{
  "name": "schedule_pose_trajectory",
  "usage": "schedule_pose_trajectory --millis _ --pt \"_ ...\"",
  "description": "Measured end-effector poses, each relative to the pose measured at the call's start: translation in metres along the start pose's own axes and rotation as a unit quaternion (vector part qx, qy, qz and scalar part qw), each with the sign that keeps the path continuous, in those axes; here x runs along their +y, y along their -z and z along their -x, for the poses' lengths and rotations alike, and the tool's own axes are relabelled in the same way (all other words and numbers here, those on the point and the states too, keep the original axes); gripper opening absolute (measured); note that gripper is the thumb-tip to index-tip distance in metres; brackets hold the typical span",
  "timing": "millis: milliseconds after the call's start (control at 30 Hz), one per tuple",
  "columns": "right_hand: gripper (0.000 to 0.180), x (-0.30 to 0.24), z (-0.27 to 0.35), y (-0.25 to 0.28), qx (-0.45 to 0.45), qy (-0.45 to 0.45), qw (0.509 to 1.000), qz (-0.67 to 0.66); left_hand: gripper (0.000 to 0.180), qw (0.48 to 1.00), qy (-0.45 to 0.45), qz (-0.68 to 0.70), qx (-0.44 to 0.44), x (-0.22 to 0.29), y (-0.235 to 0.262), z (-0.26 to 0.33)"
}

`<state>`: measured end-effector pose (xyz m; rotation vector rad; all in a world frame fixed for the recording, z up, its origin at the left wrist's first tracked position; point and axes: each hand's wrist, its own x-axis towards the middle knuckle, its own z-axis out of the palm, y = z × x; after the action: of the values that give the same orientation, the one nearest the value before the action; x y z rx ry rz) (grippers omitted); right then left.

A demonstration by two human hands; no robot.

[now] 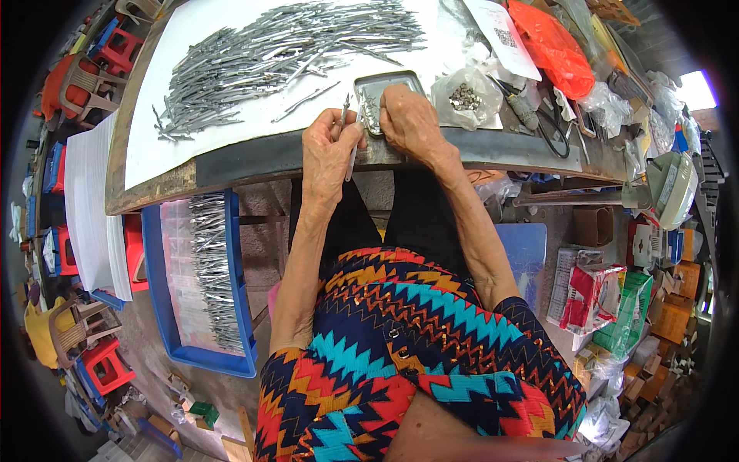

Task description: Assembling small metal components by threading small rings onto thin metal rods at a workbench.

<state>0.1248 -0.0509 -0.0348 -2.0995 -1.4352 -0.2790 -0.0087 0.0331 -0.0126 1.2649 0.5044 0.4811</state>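
Note:
My left hand (325,154) is closed in a pinch on a slim grey metal strip (352,163), which points down past the table's front edge. Just to its right, my right hand (412,123) reaches over a shallow rectangular metal tray (416,80). Its fingers are curled together, and whatever is between them is hidden. Small metal bits (375,100) lie in the tray. Behind both hands, a wide heap of thin grey metal strips (285,54) covers the white sheet. One loose strip (305,102) lies apart, nearer my left hand.
A clear bag of small metal pieces (464,98) sits right of the tray, beside a corded grey tool (525,112). An orange-red plastic bag (550,50) lies farther right. Below the table's left part, a blue crate (248,339) holds rows of strips. Red stools (108,364) stand left.

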Motion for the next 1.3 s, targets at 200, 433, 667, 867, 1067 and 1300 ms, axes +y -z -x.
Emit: schedule_pose_trajectory --millis 200,433,667,867,1067,1300 --pt "0.01 0.003 0.001 0.0 0.016 -0.014 0.999 -0.037 0.014 1.0 -0.007 -0.009 0.0 0.0 -0.001 -0.001" --pt "0.006 0.001 0.0 0.013 0.037 -0.128 0.952 -0.275 0.013 1.0 0.002 0.003 -0.007 0.002 -0.008 -0.003" --pt "0.009 -0.01 0.002 0.028 0.039 -0.249 0.818 -0.517 0.015 1.0 0.014 -0.001 -0.025 0.0 -0.015 -0.003" --pt "0.013 -0.015 0.004 0.032 0.057 -0.236 0.746 -0.619 0.017 1.0 -0.006 0.002 -0.02 -0.003 -0.018 -0.001" --pt "0.012 -0.013 0.006 0.03 0.05 -0.245 0.734 -0.631 0.016 0.999 -0.046 -0.022 -0.014 -0.005 -0.021 0.001" --pt "0.011 -0.013 0.008 0.029 0.053 -0.259 0.719 -0.642 0.014 0.992 -0.072 -0.106 -0.009 -0.004 -0.022 0.004"
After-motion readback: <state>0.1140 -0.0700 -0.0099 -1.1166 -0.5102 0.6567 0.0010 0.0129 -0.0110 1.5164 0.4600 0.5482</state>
